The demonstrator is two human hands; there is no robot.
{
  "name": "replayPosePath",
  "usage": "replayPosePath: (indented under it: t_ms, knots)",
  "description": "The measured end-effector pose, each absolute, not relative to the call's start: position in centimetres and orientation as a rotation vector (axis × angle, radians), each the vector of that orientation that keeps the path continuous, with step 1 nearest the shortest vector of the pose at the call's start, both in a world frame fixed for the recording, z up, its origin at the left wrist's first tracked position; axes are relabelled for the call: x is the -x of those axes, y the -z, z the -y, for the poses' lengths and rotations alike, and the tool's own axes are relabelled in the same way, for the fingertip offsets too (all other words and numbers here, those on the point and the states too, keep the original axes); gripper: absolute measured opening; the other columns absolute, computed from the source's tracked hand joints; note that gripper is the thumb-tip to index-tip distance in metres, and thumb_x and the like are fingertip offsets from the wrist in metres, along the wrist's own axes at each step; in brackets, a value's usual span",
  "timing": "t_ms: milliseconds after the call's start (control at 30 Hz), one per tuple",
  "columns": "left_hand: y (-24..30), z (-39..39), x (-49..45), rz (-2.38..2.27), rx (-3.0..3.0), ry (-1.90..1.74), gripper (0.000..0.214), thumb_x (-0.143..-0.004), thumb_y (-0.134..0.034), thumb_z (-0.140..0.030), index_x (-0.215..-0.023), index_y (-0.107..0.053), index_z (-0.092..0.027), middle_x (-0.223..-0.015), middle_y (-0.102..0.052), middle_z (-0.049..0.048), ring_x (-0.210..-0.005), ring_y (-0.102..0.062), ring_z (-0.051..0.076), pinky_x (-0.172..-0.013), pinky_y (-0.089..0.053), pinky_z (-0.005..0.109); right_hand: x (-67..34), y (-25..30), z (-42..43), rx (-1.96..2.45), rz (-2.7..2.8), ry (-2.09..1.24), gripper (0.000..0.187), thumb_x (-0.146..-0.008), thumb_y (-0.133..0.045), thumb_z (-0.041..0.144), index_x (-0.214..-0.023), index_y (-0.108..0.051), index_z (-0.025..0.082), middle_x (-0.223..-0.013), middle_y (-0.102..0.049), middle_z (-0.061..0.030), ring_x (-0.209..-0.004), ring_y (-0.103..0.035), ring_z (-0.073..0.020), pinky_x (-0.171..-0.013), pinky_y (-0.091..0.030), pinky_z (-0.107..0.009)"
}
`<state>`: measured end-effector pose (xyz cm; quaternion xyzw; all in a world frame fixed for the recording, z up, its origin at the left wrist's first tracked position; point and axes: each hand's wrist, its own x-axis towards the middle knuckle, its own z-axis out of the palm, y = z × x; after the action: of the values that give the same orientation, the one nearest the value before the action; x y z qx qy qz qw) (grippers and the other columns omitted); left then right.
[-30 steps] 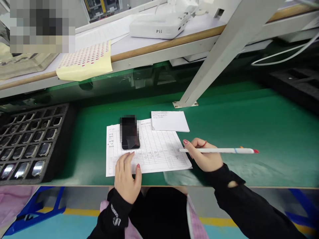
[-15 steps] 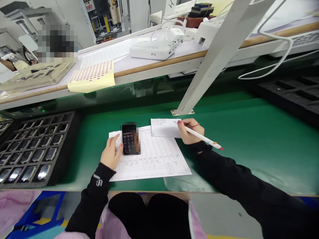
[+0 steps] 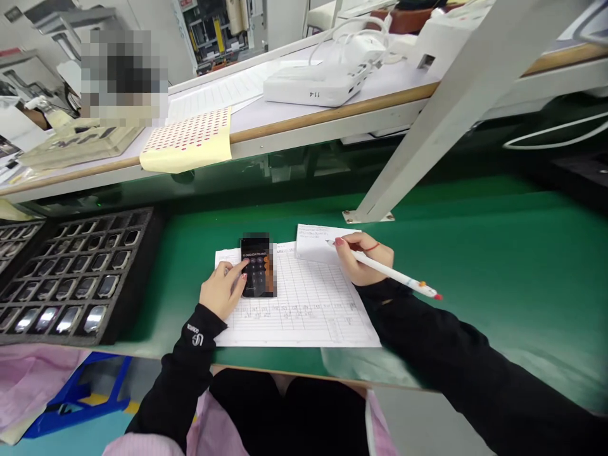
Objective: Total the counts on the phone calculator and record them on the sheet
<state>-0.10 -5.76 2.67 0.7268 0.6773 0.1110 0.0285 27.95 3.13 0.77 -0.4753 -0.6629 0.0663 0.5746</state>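
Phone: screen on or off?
On: the phone shows a lit calculator, digits above its keys, with the left hand at its left side.

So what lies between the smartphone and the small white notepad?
A strip of the gridded form, then green tabletop past its far edge, in the head view.

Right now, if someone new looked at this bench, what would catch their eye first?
Probably the phone showing a calculator, lying on the gridded sheet, with the left hand at its screen. Next, the white pen with a red end, held in the right hand over the small white paper. Then the black tray of shiny pieces, left of the sheet.
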Motion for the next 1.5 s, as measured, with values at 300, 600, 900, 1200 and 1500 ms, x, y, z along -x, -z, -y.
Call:
replayPosePath:
  t_ms: [300,600,900,1200,1500]
  knots:
    - [-2.6,6.0,0.0,-2.090,-2.221,-0.384,0.038,-0.097,-0.035,-0.038,-0.132,-0.050,-0.036,-0.104,-0.054,0.0005,-0.087,-0.058,0.012,-0.065,-0.046,0.021,-26.3,-0.4,-3.8,0.701,1.818,-0.109,0.015,-0.080,-0.066,0.018,-0.095,-0.064,0.020,-0.084,-0.067,-0.0071,-0.072,-0.063,-0.0173,-0.056,-0.054,-0.028]
    - [-2.3,6.4,0.2,-2.021,-2.228,-0.516,0.038,-0.096,-0.037,-0.038,-0.131,-0.050,-0.035,-0.106,-0.053,-0.0001,-0.072,-0.055,0.008,-0.066,-0.046,0.021,-22.1,0.8,-3.7,0.512,2.175,-0.238,0.024,-0.089,-0.048,0.013,-0.108,-0.055,0.026,-0.097,-0.073,-0.0028,-0.085,-0.068,-0.0199,-0.088,-0.053,-0.045]
    - [-2.2,6.9,0.5,-1.780,-2.298,-0.801,0.032,-0.094,-0.040,-0.033,-0.109,-0.068,-0.026,-0.083,-0.051,0.0002,-0.062,-0.050,0.007,-0.059,-0.044,0.020,-22.6,1.0,-2.9,0.452,2.268,-0.390,0.039,-0.078,-0.051,0.010,-0.113,-0.043,0.024,-0.117,-0.066,-0.0103,-0.107,-0.063,-0.0254,-0.090,-0.052,-0.049]
    - [-2.0,6.8,0.1,-1.818,-2.275,-0.678,0.037,-0.093,-0.040,-0.037,-0.124,-0.058,-0.027,-0.092,-0.051,0.0017,-0.072,-0.055,0.010,-0.064,-0.048,0.022,-22.3,0.6,-2.9,0.420,2.281,-0.399,0.041,-0.081,-0.052,0.012,-0.119,-0.042,0.025,-0.117,-0.065,-0.0106,-0.109,-0.062,-0.0243,-0.093,-0.051,-0.049]
    - [-1.9,6.7,-0.1,-1.887,-2.179,-0.650,0.038,-0.093,-0.040,-0.037,-0.128,-0.052,-0.029,-0.098,-0.049,0.0015,-0.078,-0.056,0.012,-0.070,-0.050,0.025,-22.3,0.6,-2.8,0.425,2.274,-0.384,0.038,-0.083,-0.052,0.014,-0.118,-0.042,0.024,-0.116,-0.066,-0.0104,-0.110,-0.061,-0.0245,-0.095,-0.050,-0.052]
